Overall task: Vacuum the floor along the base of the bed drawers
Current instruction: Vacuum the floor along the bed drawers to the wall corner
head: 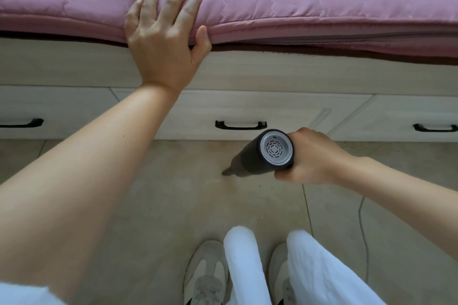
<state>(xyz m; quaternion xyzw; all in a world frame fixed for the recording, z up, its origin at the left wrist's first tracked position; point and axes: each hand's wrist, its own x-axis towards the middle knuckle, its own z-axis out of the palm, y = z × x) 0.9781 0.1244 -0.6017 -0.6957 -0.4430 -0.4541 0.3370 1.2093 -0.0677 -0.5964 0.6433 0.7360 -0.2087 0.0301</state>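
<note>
A black handheld vacuum (pixel 262 156) with a grey vented end cap points down and to the left, its narrow nozzle tip touching the tiled floor (pixel 173 193) a short way in front of the middle bed drawer (pixel 247 109). My right hand (pixel 309 158) grips the vacuum's body from the right. My left hand (pixel 163 34) rests flat on the edge of the pink quilted mattress (pixel 322 7), fingers spread on top and the thumb tucked under the rim.
Three pale wooden drawers with black handles run along the bed base, left (pixel 49 111) and right (pixel 409 116) of the middle one. My feet in grey shoes (pixel 205 275) and white trousers (pixel 317 267) stand close behind. A thin cable (pixel 363 230) lies on the floor at right.
</note>
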